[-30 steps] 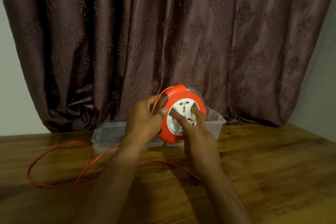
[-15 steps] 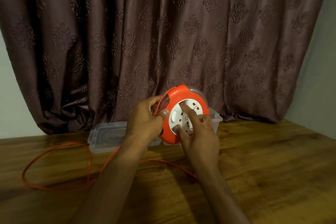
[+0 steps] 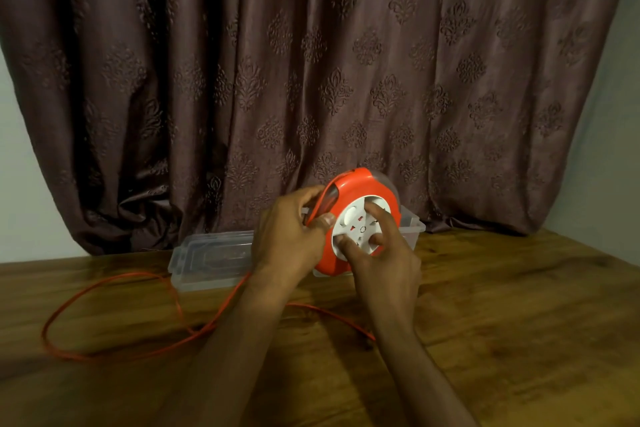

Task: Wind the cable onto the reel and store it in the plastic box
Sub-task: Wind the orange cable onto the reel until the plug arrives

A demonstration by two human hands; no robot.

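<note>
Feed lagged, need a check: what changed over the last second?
The right hand walked its fingers round the reel's white socket face, turning it; the orange cable loop on the table drew in a little. The left hand holds the reel rim as before; box and lid unmoved.

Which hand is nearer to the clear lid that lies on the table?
Left. The left hand grips the reel's edge right beside the lid, overlapping its right end in this view. The right hand is on the reel's white face, farther right.
</note>
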